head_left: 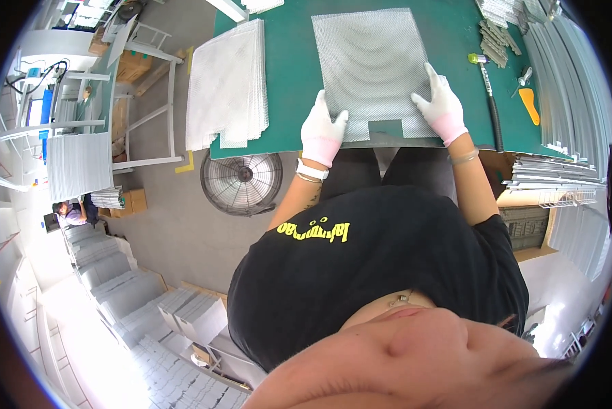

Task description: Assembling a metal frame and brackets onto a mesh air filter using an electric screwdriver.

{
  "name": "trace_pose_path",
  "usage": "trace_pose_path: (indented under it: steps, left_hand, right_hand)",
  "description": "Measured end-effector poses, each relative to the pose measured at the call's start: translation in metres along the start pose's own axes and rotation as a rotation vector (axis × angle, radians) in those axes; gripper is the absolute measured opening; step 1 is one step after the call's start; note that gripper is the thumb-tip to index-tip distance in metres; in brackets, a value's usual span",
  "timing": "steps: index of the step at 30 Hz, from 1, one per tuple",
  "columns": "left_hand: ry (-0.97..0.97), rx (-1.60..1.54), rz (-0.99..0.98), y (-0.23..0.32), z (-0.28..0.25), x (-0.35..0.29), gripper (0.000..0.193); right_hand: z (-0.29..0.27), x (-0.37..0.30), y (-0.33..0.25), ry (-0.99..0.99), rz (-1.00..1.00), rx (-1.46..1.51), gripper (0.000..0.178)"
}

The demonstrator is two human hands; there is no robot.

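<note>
A grey metal mesh sheet (371, 65) with a notch in its near edge lies on the green tabletop (289, 102) in front of me. My left hand (323, 129), in a white glove with a pink cuff, grips its near left edge, thumb on top and fingers along the side. On the right edge, my right hand (444, 109), gloved alike, holds the sheet with its thumb on the mesh and index finger stretched along the border. To the left, a stack of similar mesh sheets (225, 85) overhangs the table's near edge slightly.
Right of the sheet lie a black-handled hammer (488, 92), an orange scraper (529, 106) and several short grey strips (498, 44). Long metal profiles (568, 82) line the far right. A round floor fan (242, 183) stands below the table's left front. Another person (73, 213) is far left.
</note>
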State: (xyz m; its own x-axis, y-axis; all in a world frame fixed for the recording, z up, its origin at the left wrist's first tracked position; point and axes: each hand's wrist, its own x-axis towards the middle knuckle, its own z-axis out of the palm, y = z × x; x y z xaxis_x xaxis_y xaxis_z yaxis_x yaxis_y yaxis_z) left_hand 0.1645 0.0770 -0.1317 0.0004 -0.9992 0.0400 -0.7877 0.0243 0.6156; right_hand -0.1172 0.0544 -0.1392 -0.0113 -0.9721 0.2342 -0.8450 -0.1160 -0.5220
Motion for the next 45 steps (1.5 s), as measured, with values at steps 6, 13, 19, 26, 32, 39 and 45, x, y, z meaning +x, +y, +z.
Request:
trace_pose_path:
  steps: [6, 13, 19, 26, 32, 39, 45]
  left_hand:
    - [0.041, 0.019, 0.055, -0.007, 0.007, 0.004, 0.071]
    - [-0.004, 0.119, -0.07, 0.006, -0.004, 0.008, 0.077]
    - [-0.082, 0.315, 0.392, -0.018, -0.015, 0.031, 0.063]
    - [-0.061, 0.379, 0.428, -0.006, -0.019, 0.032, 0.055]
    - [0.284, 0.163, 0.48, 0.003, -0.029, 0.007, 0.067]
    - [0.313, -0.103, 0.391, -0.012, -0.032, 0.003, 0.055]
    - [0.227, -0.236, 0.46, 0.012, -0.027, 0.014, 0.048]
  right_hand:
    - [-0.008, 0.007, -0.006, -0.182, 0.154, -0.068, 0.07]
    - [-0.023, 0.018, -0.017, -0.282, 0.193, -0.224, 0.066]
    - [-0.076, 0.136, 0.016, 0.053, 0.007, -0.052, 0.049]
    - [-0.055, 0.322, 0.072, 0.108, 0.336, -0.413, 0.047]
    - [-0.08, 0.41, 0.135, 0.471, 0.213, -0.366, 0.053]
    - [-0.156, 0.393, 0.071, 0.389, -0.161, 1.311, 0.052]
    - [-0.144, 0.349, 0.094, 0.251, -0.109, 1.718, 0.039]
